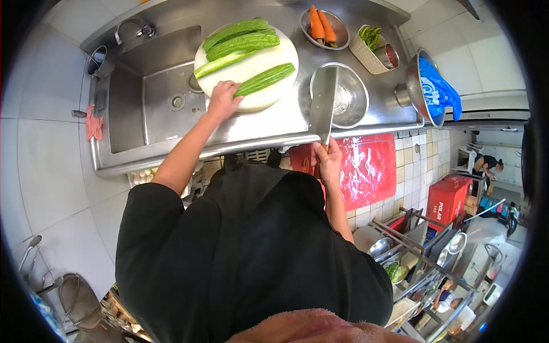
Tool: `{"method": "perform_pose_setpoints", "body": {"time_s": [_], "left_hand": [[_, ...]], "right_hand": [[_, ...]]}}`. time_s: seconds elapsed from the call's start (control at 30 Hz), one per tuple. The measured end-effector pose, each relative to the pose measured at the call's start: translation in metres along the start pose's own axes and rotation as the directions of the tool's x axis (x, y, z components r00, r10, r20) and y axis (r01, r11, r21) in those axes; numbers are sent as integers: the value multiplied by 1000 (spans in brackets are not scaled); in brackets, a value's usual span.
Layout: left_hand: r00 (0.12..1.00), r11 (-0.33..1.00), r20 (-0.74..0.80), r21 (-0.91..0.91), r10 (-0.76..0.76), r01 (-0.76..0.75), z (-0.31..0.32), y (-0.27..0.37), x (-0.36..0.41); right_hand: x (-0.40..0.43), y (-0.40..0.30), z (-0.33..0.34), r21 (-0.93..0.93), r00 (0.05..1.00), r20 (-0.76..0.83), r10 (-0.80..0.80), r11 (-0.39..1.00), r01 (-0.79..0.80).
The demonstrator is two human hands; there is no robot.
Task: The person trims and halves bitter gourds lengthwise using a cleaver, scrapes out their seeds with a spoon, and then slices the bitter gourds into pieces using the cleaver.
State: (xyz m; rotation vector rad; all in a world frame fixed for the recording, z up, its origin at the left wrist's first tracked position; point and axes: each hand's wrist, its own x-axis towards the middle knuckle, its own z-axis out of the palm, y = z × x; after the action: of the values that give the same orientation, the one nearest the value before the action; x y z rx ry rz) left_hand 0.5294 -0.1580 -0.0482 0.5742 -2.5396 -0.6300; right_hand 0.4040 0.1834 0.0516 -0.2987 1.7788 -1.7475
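My left hand (224,100) grips the near end of a long, ridged green gourd (266,79), which lies on a round white cutting board (248,104). Further back on the board are several more green gourds (242,46) in a stack. In front of them lies a piece showing a pale side (225,63). The wooden handle of a Chinese cleaver (324,100) is in my right hand (328,162), at the counter's front edge. Its broad blade points away from me and hides part of a perforated metal bowl (352,97).
A steel sink (165,115) with a tap (131,31) is at left. Carrots (318,28) sit in a bowl behind; green peppers (369,36) fill a basket. A steel bowl with a blue plastic bag (435,88) stands at right. Two people (487,165) are in the background.
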Motion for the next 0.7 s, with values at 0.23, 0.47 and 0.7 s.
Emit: {"method": "perform_pose_setpoints", "body": {"time_s": [0.23,0.47,0.7], "left_hand": [[999,990,12,-133,-47,48,35,22,44],[885,822,203,-329,-420,466,-24,-21,35],[954,928,50,-221,-297,301,-4,21,4]], "right_hand": [[13,-13,14,-54,999,3,42,998,-41],[14,-22,32,-273,947,172,271,937,-218],[29,-17,60,-369,896,255,364,893,-258]]}}
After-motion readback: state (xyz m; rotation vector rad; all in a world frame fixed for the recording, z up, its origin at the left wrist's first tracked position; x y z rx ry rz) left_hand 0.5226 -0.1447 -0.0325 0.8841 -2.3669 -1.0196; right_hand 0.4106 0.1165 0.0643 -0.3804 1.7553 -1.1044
